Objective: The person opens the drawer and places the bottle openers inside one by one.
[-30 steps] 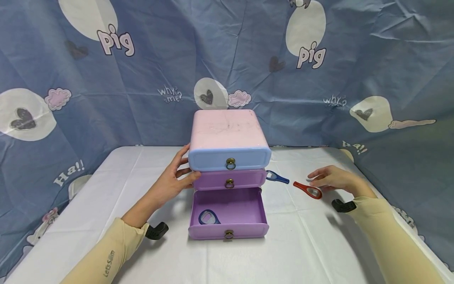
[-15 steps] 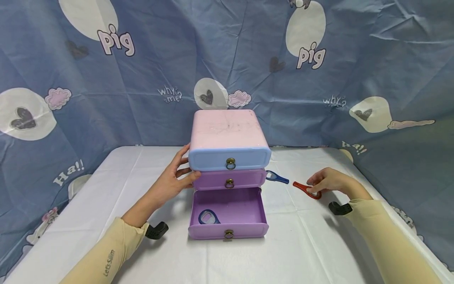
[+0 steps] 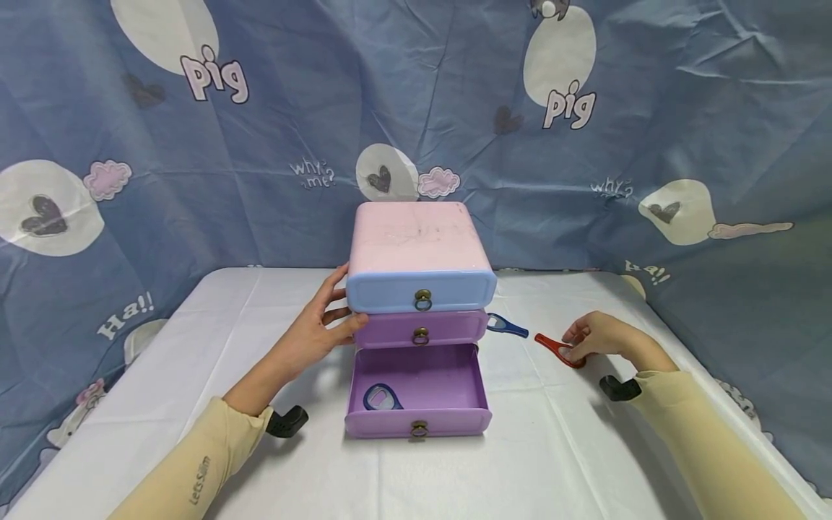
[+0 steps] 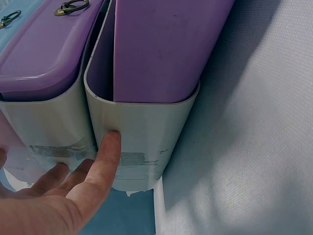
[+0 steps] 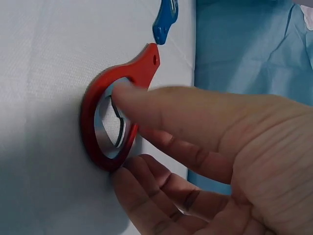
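My left hand (image 3: 318, 328) rests against the left side of a small drawer cabinet (image 3: 416, 231), its fingers extended; the left wrist view shows a fingertip (image 4: 111, 142) on the pale side wall. The bottom purple drawer (image 3: 455, 383) is pulled out, with a blue bottle opener (image 3: 381, 397) inside at the left. Out to the right, my right hand (image 3: 601, 339) pinches the ring end of a red bottle opener (image 5: 100, 88) lying on the white cloth. My thumb lies over its metal insert, the other fingers by its far edge.
A second blue bottle opener (image 3: 507, 326) lies between the cabinet and the red one, its ring partly hidden by the cabinet. The upper blue drawer (image 3: 383, 292) and middle purple drawer (image 3: 383, 330) are closed. A patterned blue curtain (image 3: 273, 108) hangs behind the table.
My right hand has come down and left onto the red bottle opener, and its thumb and fingers have closed around the ring end. The left hand and drawers stay as they were.
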A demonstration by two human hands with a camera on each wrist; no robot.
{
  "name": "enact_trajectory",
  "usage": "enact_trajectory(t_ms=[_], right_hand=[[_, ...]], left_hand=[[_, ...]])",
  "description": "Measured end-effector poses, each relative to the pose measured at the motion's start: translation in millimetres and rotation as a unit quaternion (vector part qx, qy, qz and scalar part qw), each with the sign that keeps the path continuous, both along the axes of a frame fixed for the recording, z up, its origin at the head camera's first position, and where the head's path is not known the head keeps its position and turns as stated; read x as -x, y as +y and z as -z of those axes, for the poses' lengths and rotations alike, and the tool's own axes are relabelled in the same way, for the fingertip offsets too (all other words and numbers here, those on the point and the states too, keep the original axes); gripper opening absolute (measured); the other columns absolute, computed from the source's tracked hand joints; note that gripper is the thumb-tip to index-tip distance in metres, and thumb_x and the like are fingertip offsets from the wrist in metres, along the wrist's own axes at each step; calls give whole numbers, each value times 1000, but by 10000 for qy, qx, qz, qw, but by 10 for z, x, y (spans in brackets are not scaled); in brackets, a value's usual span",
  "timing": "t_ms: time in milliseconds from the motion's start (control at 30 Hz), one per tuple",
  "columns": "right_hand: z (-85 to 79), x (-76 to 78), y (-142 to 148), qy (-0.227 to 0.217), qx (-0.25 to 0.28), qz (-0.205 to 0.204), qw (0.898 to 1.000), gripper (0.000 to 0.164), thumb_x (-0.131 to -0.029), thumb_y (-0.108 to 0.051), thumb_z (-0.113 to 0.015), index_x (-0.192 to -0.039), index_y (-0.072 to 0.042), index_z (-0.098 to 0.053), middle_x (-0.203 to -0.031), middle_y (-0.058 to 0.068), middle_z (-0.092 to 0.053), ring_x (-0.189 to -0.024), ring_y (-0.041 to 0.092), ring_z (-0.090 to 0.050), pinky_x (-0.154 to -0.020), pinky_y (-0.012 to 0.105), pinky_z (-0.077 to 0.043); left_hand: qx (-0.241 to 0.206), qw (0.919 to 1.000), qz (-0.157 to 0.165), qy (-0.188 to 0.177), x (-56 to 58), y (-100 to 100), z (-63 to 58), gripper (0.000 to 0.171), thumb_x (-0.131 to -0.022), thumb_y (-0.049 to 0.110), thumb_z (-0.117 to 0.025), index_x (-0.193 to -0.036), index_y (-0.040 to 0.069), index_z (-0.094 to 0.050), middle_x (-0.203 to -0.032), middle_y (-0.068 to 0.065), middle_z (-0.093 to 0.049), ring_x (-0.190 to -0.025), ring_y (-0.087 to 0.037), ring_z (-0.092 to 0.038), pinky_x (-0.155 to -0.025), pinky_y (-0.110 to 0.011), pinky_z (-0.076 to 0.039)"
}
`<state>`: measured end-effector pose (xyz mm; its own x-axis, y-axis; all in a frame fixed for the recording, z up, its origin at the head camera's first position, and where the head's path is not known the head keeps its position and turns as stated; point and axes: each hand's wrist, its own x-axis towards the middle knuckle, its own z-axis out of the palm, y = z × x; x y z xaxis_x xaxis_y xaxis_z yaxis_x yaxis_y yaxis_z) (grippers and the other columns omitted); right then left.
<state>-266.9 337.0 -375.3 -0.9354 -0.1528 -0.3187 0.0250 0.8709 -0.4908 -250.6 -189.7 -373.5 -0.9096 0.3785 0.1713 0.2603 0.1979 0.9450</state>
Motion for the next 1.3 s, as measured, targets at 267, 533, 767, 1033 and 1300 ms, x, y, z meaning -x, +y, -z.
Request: enact_trajectory(t_ms=[267, 533, 767, 1033, 1300], right_hand=[[36, -55, -52, 293, -126, -19, 9995, 37, -83, -20, -93, -109, -1, -74, -95, 6, -67, -85, 21, -57, -76, 35, -46], [64, -76, -76, 228, -65, -113, 9997, 37, -83, -17, -91, -107, -2, -67, -97, 8, -69, -84, 20, -58, -72, 33, -45], [81, -99, -77, -69, 324, -279, 9991, 38, -87, -14, -88, -113, 0, -64, -90, 7, -70, -76, 16, -60, -68, 30, -48], [0, -122, -71, -527, 688, -564, 9946, 25, -104, -16, -69, -121, 3, -69, -84, -1, -73, -71, 11, -61, -60, 24, -44], [-97, -172, -25, -534, 749, -708, 9932, 26, -101, -11, -70, -122, 3, -71, -92, 2, -79, -75, 13, -66, -59, 24, -42]], left_hand=[[14, 10000, -38, -15, -13, -7, -7, 92, -105, 27, -73, -170, 51, -12, -173, -18, -25, -156, -48, -39, -101, -57, -61], [58, 10000, -58, 6, -15, -1, 4, 92, -105, 29, -73, -170, 51, -12, -172, -19, -25, -156, -49, -38, -101, -56, -61], [48, 10000, -37, 27, -21, 3, 11, 91, -105, 29, -73, -170, 51, -13, -172, -18, -26, -156, -49, -39, -100, -55, -61], [23, 10000, -52, 47, -19, -15, 15, 91, -105, 28, -74, -169, 53, -14, -172, -18, -27, -155, -47, -41, -100, -55, -61], [62, 9999, -35, 84, -14, -5, 4, 91, -105, 29, -73, -170, 51, -13, -172, -18, -26, -155, -49, -40, -100, -56, -61]])
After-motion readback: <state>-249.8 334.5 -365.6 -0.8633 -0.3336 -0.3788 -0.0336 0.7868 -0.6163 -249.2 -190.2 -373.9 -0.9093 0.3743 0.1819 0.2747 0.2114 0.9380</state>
